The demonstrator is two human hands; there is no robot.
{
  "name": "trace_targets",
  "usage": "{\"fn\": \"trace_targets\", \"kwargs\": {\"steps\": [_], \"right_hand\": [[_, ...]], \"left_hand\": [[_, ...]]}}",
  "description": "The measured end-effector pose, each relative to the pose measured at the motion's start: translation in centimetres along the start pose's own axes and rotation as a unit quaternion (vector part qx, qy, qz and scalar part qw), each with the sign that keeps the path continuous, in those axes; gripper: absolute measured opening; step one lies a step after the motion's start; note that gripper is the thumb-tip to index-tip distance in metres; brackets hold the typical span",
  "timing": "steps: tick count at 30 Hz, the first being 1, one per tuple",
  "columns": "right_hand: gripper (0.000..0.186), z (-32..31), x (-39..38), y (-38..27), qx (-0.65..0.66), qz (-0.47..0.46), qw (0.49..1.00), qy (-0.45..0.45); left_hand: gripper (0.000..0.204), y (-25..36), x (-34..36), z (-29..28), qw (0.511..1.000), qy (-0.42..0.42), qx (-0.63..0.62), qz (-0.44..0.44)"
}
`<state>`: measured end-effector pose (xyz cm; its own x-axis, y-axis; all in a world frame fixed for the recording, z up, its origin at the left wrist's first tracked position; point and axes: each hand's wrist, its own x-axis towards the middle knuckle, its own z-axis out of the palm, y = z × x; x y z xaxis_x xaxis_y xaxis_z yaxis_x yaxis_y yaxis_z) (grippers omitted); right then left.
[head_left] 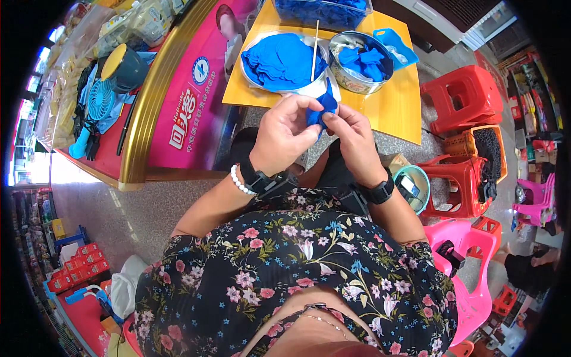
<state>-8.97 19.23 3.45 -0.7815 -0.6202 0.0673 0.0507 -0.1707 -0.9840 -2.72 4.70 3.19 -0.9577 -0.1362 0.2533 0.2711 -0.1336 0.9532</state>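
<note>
Holding a small blue piece (pixel 319 109) between both hands, the person works just above the centre of the frame, in front of the yellow tabletop (pixel 392 107). The piece looks thin, soft and very light, perhaps a leaf or paper; it is too small to tell surely. It should bend easily and could tear, so it is best taken at its edges with the fingertips only. The left hand (pixel 284 132) has its grip closed on the left side of the piece, thumb against fingers. The right hand (pixel 352 138) pinches the right side, also closed on it. Behind, toward the upper middle, stand a white bowl (pixel 284 62) full of such blue pieces and a metal bowl (pixel 361 62).
</note>
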Motion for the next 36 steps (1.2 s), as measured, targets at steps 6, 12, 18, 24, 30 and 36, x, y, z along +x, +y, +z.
{"fn": "trace_targets", "kwargs": {"steps": [6,12,18,24,30,36], "right_hand": [[0.021,-0.5,0.5,0.9,-0.018,-0.034,0.999,0.012],[0.024,-0.9,0.6,1.5,-0.073,-0.063,0.995,-0.020],[0.024,-1.1,1.0,2.0,-0.060,-0.065,0.996,-0.007],[0.022,-1.2,1.4,2.6,-0.078,-0.071,0.994,0.026],[0.014,0.1,1.1,0.3,-0.218,-0.212,0.941,0.146],[0.007,-0.2,1.4,-0.2,-0.301,-0.239,0.915,0.122]], "left_hand": [[0.023,0.8,0.4,-0.3,0.994,0.022,-0.002,-0.104],[0.021,-0.3,0.9,-0.8,0.983,0.033,0.182,-0.021],[0.014,0.1,1.2,-0.7,0.970,0.017,-0.153,-0.188],[0.007,0.0,1.0,-0.9,0.947,-0.015,-0.265,-0.182],[0.004,-0.1,1.0,-0.3,0.998,0.046,-0.002,-0.039],[0.005,0.0,0.7,0.0,0.998,0.036,0.053,0.013]]}}
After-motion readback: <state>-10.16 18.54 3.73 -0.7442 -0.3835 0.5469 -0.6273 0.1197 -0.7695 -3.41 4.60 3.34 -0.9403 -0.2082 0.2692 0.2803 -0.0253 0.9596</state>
